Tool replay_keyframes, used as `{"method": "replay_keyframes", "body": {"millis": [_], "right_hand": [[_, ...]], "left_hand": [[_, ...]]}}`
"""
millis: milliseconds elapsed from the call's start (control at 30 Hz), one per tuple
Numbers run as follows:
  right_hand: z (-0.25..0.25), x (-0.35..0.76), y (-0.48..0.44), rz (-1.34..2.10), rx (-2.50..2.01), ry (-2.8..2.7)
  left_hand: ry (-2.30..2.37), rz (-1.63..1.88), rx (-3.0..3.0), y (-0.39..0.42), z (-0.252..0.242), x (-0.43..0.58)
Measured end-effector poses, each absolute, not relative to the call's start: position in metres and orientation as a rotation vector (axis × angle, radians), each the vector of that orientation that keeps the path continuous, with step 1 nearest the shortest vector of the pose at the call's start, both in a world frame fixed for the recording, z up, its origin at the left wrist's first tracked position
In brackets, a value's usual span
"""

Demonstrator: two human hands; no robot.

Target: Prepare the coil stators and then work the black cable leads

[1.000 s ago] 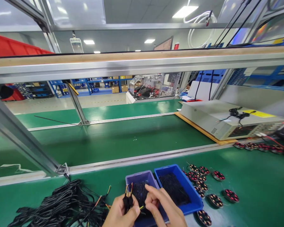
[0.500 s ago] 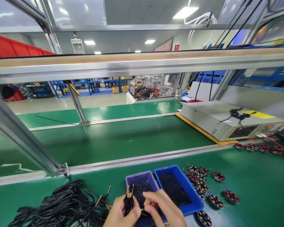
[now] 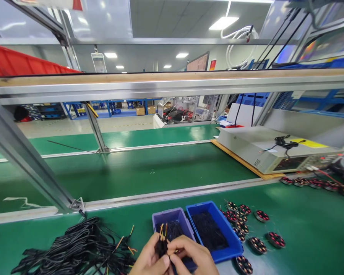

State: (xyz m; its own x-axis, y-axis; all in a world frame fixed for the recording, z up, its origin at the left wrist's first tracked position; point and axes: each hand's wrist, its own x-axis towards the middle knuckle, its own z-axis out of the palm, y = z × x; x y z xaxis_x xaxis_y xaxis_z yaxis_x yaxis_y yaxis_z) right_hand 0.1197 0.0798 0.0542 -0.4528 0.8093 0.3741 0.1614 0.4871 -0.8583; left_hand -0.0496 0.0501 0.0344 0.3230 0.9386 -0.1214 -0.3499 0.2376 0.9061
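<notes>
My left hand (image 3: pixel 152 259) is closed around black cable ends (image 3: pixel 161 247), whose thin yellow and red wires point upward. Beside it, my right hand (image 3: pixel 192 255) has thumb and fingertips pinched at the right side of those ends; anything between the fingertips is too small to make out. Both hands are over the front of a purple bin (image 3: pixel 172 212) containing small black pieces. A blue bin (image 3: pixel 229 236) with more black pieces stands just to the right. Left of my hands lies a heap of black cables (image 3: pixel 71 246) with coloured wire tips.
Several round motors (image 3: pixel 257 245) with copper and red windings lie right of the blue bin. A grey instrument (image 3: pixel 263 147) rests on a wooden board at the right back. A metal shelf beam (image 3: pixel 160 88) spans above the green table, with a slanted post (image 3: pixel 25 152) at left.
My right hand has moved left, and its fingertips now meet the cable ends in my left hand. The cable ends have shifted slightly right. The camera view has tilted a little.
</notes>
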Motion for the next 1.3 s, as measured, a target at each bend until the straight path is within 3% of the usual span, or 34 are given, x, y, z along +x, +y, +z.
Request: {"method": "replay_keyframes", "body": {"millis": [233, 300, 433, 667, 933, 1300], "right_hand": [[0.076, 0.143, 0.090, 1.186, -0.925, -1.970], [0.076, 0.144, 0.095, 0.953, -0.978, -2.200], [0.062, 0.120, 0.110, 0.108, -1.098, -2.500], [0.027, 0.081, 0.123, -0.093, -1.138, -2.554], [0.037, 0.110, 0.107, -0.022, -1.171, -2.510], [0.058, 0.130, 0.093, 0.596, -0.902, -1.929]], "left_hand": [[0.874, 1.213, 0.990, 0.052, 0.033, -0.052], [0.872, 1.213, 0.962, 0.053, 0.035, -0.052], [0.846, 1.189, 0.830, 0.057, 0.039, -0.048], [1.042, 1.276, 0.894, 0.075, 0.045, -0.056], [1.134, 1.216, 0.774, 0.072, 0.033, -0.059], [1.046, 1.136, 0.827, 0.066, 0.051, -0.044]]}}
